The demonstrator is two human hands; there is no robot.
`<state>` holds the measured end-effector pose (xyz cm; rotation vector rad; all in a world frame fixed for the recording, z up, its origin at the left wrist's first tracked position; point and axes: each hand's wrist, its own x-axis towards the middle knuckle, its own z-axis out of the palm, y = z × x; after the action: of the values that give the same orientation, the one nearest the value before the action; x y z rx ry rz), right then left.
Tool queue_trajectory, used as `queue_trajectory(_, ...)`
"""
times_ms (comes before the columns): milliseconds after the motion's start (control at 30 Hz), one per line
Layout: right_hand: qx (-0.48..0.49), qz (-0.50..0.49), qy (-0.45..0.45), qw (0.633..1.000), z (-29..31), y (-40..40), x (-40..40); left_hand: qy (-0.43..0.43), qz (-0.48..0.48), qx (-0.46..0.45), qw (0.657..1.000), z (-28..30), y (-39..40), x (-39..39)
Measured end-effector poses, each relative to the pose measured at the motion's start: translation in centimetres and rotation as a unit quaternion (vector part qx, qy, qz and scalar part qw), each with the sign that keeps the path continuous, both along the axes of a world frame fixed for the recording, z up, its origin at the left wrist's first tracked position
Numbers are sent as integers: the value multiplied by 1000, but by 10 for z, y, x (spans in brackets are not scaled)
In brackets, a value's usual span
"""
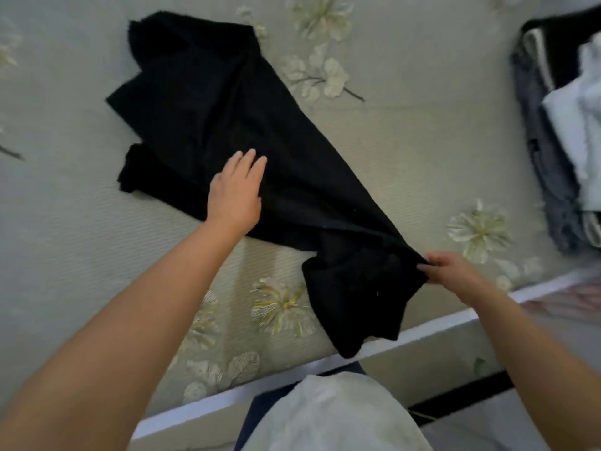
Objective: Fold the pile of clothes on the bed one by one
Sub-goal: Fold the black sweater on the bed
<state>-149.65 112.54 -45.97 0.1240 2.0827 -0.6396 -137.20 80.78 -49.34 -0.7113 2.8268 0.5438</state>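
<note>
1. lying diagonally across the bed (422, 131): one black garment (227, 118), spread from the far left toward the near right, its far end bunched in loose folds and its near end hanging just over the bed's white edge (439, 323).
2. left hand (235, 193): flat on the black garment near its middle, palm down, fingers straight and close together, pressing the cloth to the bed; nothing is held in its grip.
3. right hand (450, 270): at the garment's near right corner, fingers and thumb closed together in a pinching grip on the cloth's edge, drawing it into a narrow, taut point.
4. bed cover: pale grey-green, ribbed, printed with cream flowers; one flower (479, 231) lies just beside the right hand, another (283, 305) lies near the garment's hanging end.
5. pile of clothes (559, 125): at the far right edge of the bed, well apart from the black garment; dark grey, black and pale blue-white pieces heaped together, individual items too blurred to tell apart.
6. person's pale top (335, 415): visible at the bottom centre, below the bed's edge.
</note>
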Motion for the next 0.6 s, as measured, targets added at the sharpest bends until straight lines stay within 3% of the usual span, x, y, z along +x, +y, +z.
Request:
queue_trajectory(100, 92, 7, 82, 992, -23, 20, -5, -134, -126, -17, 983, -18, 16, -23)
queue_trajectory(167, 85, 23, 136, 987, -40, 16, -5, -233, -202, -6, 951, -30, 27, -26)
queue_trajectory(233, 43, 33, 197, 979, -52, 6, -5, -278, -226, -25, 933, -38, 36, -19)
queue_trajectory(367, 18, 89, 258, 962, -66, -4, -11, -191, -182, -67, 962, -44, 38, -5)
queue_trajectory(467, -17, 44, 253, 966, -61, -4, -27, -67, -60, 11, 996, -33, 34, -12)
queue_trajectory(533, -26, 26, 225, 974, -52, -5, -40, -35, 20, 64, 997, -15, 35, -25)
queue_trajectory(600, -46, 19, 188, 981, -38, -10, -51, -30, -10, 72, 997, 6, 38, -42)
